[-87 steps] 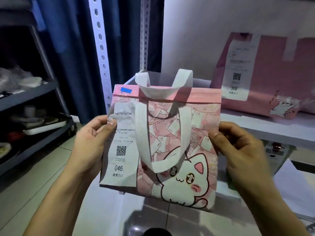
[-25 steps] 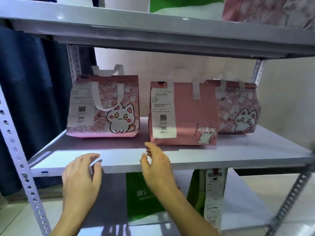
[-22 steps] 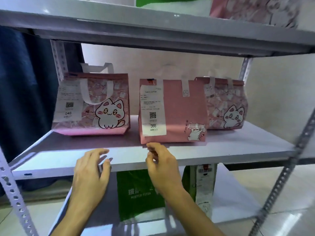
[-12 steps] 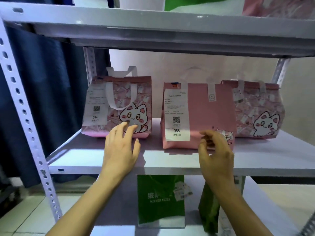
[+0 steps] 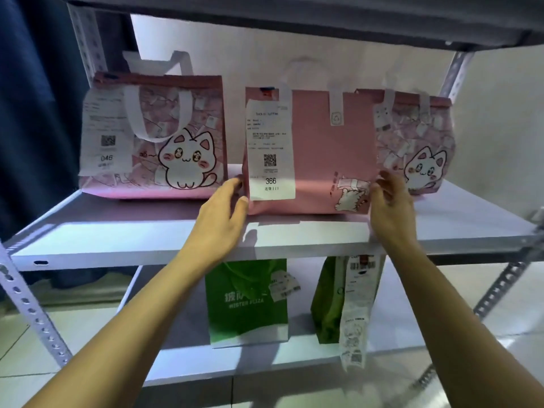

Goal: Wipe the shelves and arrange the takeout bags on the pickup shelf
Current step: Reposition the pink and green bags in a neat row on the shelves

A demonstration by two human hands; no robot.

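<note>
Both hands have closed in since a moment ago: left hand [image 5: 219,213] and right hand [image 5: 388,201] now pinch the plain pink bag [image 5: 323,154] mid-shelf [image 5: 117,245], fingers curled round its lower edges. A crooked shove could probably bump the cat bag [image 5: 418,142] behind.

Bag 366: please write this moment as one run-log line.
bag 366 on middle shelf | left hand grips left edge | right hand grips right edge
</note>
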